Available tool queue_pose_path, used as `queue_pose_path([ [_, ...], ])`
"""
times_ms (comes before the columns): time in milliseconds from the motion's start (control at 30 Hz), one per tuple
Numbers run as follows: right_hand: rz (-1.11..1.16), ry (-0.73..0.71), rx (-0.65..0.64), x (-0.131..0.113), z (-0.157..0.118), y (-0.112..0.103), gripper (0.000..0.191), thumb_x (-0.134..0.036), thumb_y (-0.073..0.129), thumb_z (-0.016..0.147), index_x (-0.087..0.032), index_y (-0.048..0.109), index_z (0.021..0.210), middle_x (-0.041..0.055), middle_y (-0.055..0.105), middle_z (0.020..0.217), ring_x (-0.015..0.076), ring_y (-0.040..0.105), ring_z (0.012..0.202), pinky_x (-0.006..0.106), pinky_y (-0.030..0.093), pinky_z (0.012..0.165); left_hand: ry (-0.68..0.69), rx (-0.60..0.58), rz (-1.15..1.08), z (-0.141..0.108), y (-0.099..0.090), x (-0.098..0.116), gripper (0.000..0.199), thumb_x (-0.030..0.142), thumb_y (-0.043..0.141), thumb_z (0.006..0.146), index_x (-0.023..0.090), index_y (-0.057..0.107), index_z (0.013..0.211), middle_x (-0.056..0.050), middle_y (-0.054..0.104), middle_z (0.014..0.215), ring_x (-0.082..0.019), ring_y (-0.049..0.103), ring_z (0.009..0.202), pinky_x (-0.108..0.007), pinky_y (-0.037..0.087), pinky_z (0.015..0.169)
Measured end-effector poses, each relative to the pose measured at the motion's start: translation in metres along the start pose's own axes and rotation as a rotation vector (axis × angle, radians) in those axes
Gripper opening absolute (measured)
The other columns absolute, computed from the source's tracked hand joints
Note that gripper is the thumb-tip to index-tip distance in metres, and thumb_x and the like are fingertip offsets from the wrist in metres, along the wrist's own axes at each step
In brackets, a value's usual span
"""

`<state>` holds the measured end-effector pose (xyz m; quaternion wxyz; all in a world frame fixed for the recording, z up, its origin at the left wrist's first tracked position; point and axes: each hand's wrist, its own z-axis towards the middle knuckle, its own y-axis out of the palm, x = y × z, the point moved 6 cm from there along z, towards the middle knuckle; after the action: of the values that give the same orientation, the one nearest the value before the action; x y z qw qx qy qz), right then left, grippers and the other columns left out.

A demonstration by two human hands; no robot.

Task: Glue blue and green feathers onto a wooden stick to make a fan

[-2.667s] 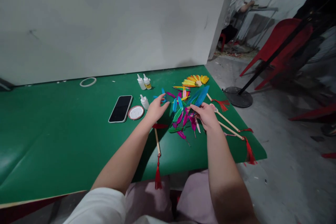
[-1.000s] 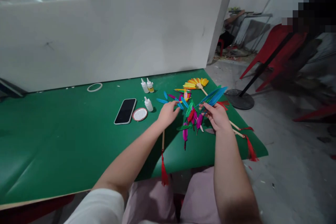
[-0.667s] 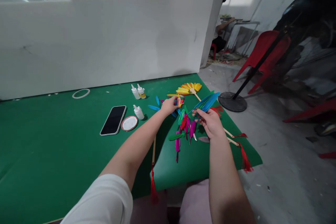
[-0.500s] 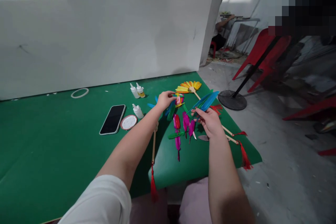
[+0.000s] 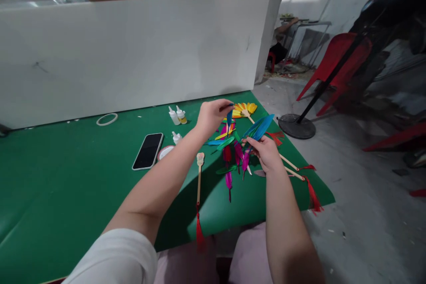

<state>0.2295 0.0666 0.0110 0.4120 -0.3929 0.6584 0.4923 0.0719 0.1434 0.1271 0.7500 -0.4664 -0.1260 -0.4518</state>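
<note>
My left hand [image 5: 214, 116] pinches the tip of a blue feather [image 5: 229, 116], which hangs down over the pile. My right hand [image 5: 266, 153] is closed on a bunch of blue and green feathers [image 5: 258, 128] that fans up and to the right. Loose feathers lie below and between both hands, among them magenta feathers [image 5: 228, 180] and a green feather [image 5: 226, 170]. Left of the pile rests a wooden fan handle [image 5: 199, 179] with a red tassel [image 5: 199, 233] hanging over the table's front edge. Behind the hands lies a yellow and orange feather fan [image 5: 245, 109].
On the green table [image 5: 83, 195] are a phone [image 5: 148, 151], small white squeeze bottles [image 5: 173, 116], a partly covered round lid [image 5: 165, 152] and a white ring [image 5: 107, 119]. More tasselled handles [image 5: 294, 173] lie at right. A white board [image 5: 133, 53] stands behind. Beyond are a stand base [image 5: 297, 126] and a red chair [image 5: 336, 69].
My left hand has risen from the pile with a blue feather in its fingers. The right hand keeps its bunch in nearly the same place.
</note>
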Motion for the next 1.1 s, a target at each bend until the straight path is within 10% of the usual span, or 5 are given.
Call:
queue_pose_path([
  [433,-0.021,0.039,-0.104,0.007,-0.002,0.011,0.033,-0.032,0.077,0.056,-0.016,0.065,0.082,0.0026,0.070,0.072,0.0127,0.063,0.058,0.020,0.050,0.046,-0.193,-0.385,-0.264,-0.013,0.033,0.002,0.033,0.030,0.068,0.072,0.017,0.065,0.103,-0.004,0.067,0.070,-0.010,0.058,0.051,-0.022,0.050,0.050],
  [1100,0.026,0.124,-0.204,0.023,-0.005,0.032,0.025,-0.028,0.075,0.057,-0.016,0.064,0.076,0.0001,0.067,0.068,0.0103,0.062,0.054,0.019,0.050,0.046,-0.009,-0.184,-0.082,-0.020,0.037,0.012,0.020,0.022,0.066,0.074,0.017,0.067,0.093,-0.003,0.071,0.080,-0.014,0.065,0.072,-0.021,0.048,0.063],
])
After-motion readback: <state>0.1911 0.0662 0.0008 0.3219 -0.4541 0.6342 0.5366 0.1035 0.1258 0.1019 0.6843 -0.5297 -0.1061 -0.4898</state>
